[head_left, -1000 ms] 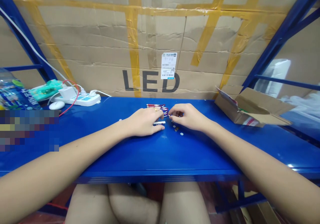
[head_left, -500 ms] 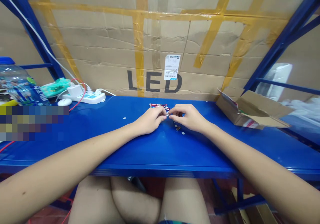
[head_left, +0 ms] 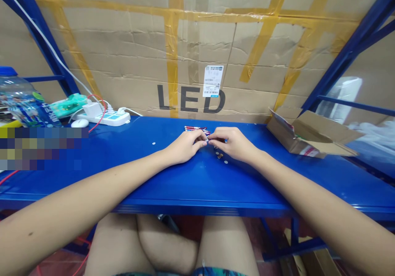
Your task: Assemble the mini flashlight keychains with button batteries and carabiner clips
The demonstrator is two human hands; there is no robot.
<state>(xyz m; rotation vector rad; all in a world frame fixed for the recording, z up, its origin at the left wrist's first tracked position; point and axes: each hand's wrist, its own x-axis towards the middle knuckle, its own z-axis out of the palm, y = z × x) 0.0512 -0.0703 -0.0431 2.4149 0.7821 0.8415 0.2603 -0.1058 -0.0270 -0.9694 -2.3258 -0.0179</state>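
My left hand [head_left: 189,147] and my right hand [head_left: 231,142] meet over the blue table [head_left: 185,185], fingertips pinched almost together. Between them is something small and whitish, too small to name; which hand bears it I cannot tell for certain. Just behind my left hand lie several slim red and blue pens [head_left: 195,128], partly hidden by the fingers. Coin-like discs lie by my right hand: a brownish one [head_left: 220,156] and a silvery one [head_left: 226,162]. Another pale disc [head_left: 153,143] rests left of my left hand.
An opened cardboard box [head_left: 296,138] stands at the right. On the left are a white power strip [head_left: 114,118] with cables and a large plastic bottle [head_left: 24,99]. A big taped carton [head_left: 132,70] marked LED walls off the back. The table's front edge [head_left: 197,210] runs above my legs.
Both hands stay at the same spot, with slight finger movement around the small thing. The whole view has shifted a little.
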